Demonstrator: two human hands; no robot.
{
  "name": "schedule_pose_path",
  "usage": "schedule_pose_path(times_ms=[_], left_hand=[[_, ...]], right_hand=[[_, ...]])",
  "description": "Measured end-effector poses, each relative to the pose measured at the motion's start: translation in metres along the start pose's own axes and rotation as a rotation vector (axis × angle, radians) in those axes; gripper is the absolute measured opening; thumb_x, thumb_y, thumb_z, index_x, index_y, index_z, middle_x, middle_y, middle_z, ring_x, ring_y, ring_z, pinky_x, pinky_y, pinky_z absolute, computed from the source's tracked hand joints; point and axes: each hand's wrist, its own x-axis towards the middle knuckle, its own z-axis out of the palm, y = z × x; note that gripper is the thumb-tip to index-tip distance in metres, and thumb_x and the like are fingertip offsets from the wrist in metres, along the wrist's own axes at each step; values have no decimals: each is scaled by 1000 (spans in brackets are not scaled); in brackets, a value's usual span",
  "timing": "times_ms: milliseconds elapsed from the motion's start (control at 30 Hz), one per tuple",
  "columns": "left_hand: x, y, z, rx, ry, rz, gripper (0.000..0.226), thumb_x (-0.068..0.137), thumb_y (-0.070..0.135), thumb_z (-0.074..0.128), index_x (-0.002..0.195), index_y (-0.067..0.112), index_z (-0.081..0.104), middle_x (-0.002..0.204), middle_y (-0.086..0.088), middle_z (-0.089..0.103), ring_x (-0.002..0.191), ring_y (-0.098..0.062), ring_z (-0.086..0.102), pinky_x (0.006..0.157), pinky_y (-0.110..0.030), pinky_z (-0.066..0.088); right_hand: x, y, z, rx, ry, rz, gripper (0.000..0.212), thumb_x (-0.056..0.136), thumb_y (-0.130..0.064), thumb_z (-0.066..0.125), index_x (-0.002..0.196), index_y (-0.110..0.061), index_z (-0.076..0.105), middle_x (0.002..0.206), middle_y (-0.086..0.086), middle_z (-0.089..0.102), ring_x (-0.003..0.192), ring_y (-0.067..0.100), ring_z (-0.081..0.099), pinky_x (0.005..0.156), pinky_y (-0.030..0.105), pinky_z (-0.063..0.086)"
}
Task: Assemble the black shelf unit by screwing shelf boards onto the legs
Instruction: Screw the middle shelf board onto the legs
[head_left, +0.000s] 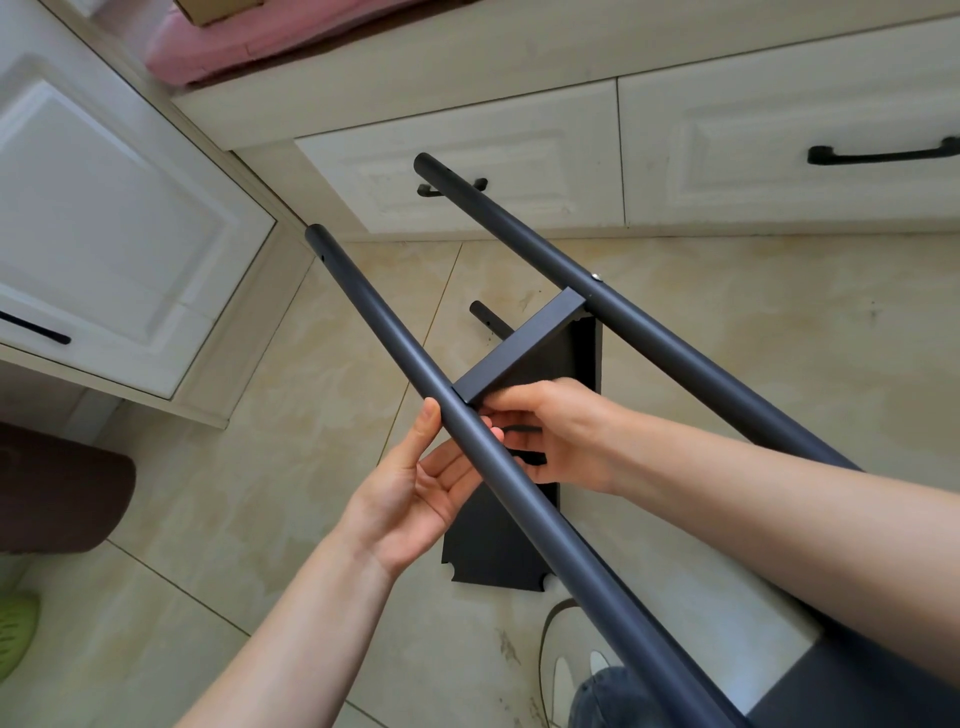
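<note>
Shelf board (517, 349) spans centre frame between both legs; its near corner meets the left leg (415, 374), just above the right hand (558, 436) pinching a small black tool (probably a hex key); the left hand (415, 488) cradles the tube, fingers relaxed.

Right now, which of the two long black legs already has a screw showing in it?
The far leg, on the right: a silver screw head sits where the shelf board meets it. The near leg shows only empty holes.

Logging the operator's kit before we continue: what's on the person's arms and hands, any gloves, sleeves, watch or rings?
Nothing that shows. The left hand and right hand are bare, with no gloves, rings or watch visible. Both forearms are uncovered to the frame edge; no sleeve in view.
</note>
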Motion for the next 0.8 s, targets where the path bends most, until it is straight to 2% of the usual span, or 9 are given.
schedule_pose_path(times_ms=[67,133,200,267,333,500,600,667,800], left_hand=[[1,1,-2,-8,-17,-19,62,31,25,104,86,6,82,92,-18,77,78,-27,77,61,-32,62],[2,0,-4,-14,-26,-14,70,24,26,105,87,7,83,93,-19,77,80,-27,77,62,-33,62],[3,0,-4,-8,-46,-17,57,36,28,102,86,7,83,91,-18,76,79,-27,77,62,-33,62],[1,0,-3,-6,-32,-2,29,62,31,85,79,8,83,87,-16,76,76,-26,77,61,-32,62],[2,-1,-3,-5,2,4,26,74,31,68,75,10,83,85,-15,76,73,-24,77,59,-31,62],[2,-1,-1,21,13,9,26,68,31,71,77,10,83,88,-16,77,74,-23,77,59,-30,61],[2,-1,-2,12,15,7,26,74,30,67,77,10,83,88,-16,77,75,-24,77,60,-31,62],[2,-1,-3,18,5,-5,24,68,30,78,79,10,83,88,-17,76,76,-26,77,61,-32,62],[4,-1,-5,-7,-23,-18,68,25,26,105,86,8,83,92,-18,77,80,-28,77,62,-34,62]], right_hand=[[0,1,4,-1,13,1,20,85,-25,72,99,-10,74,81,3,63,84,18,54,82,35,50],[1,3,7,6,18,9,25,86,-29,71,101,-9,73,83,3,63,87,19,55,92,40,51],[1,3,7,27,15,14,31,87,-29,70,109,-7,72,86,3,67,90,20,58,94,41,50],[-1,2,5,63,-22,2,27,88,-24,67,108,-8,73,84,1,69,85,18,60,88,37,50],[-2,1,2,78,-44,-1,17,88,-18,66,102,-11,72,79,0,69,79,16,59,82,35,48],[0,2,3,-2,34,-14,15,83,-25,73,93,-14,76,78,0,69,87,17,57,77,32,46],[0,3,5,-1,44,-16,25,84,-29,72,101,-11,75,81,0,70,90,18,60,86,35,50],[-2,3,4,45,-4,-18,25,87,-25,69,106,-10,74,85,1,71,88,18,62,94,39,49],[-5,4,1,59,-62,-45,14,89,-18,68,101,-13,73,81,0,69,84,16,62,85,37,48]])
